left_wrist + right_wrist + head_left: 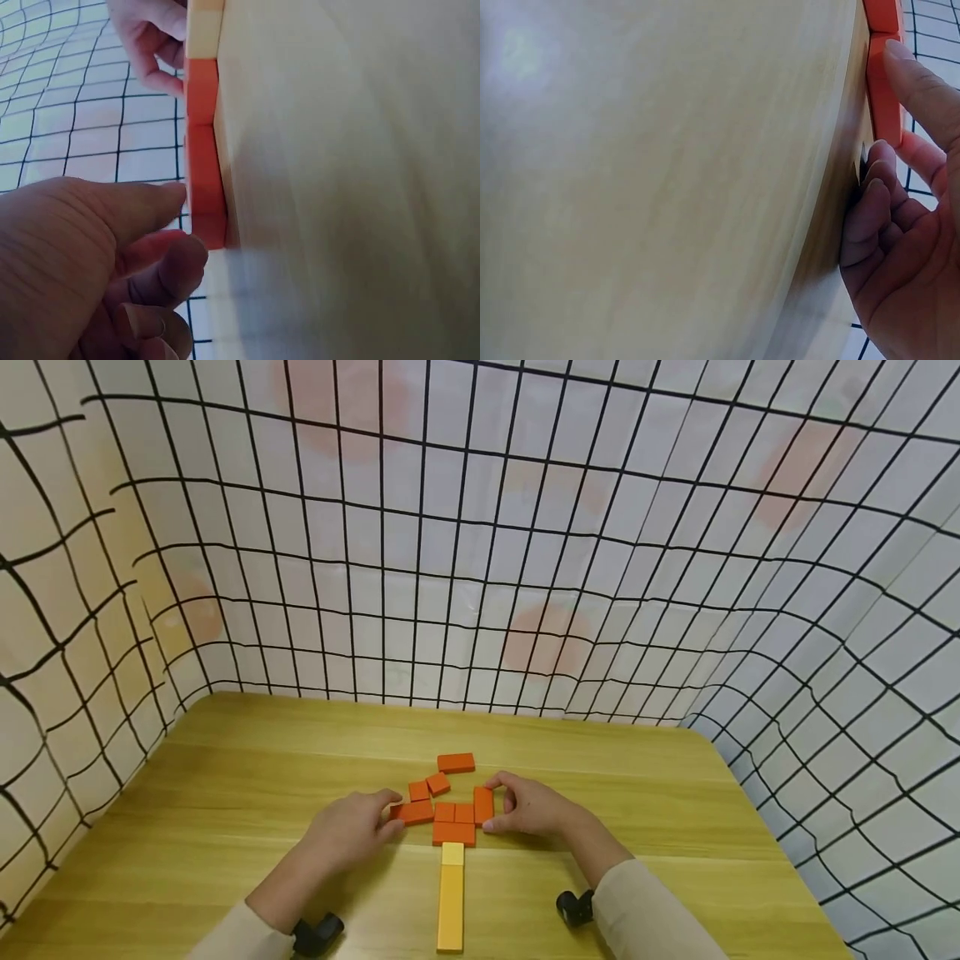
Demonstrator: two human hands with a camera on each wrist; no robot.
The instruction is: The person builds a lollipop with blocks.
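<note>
Several orange wooden blocks lie flat on the table. My left hand (351, 828) holds the left end of an oblong orange block (412, 813) between thumb and index finger. In the left wrist view, the thumb and fingertips are at that block (205, 184). My right hand (534, 807) pinches an upright-lying oblong orange block (483, 807) by its two ends, thumb near and index finger far. Between the hands, two small square orange blocks (454, 812) sit side by side against a wider orange block (453, 834). Below it, a pale yellow square (452, 853) meets a long yellow block (451, 910).
Two small orange squares (428, 787) lie beyond the left block, one turned askew. Farther back is another oblong orange block (456, 763). A black grid-patterned white screen (450, 568) encloses the wooden table (300, 735) at the back and sides. Black wrist devices (575, 909) show below both hands.
</note>
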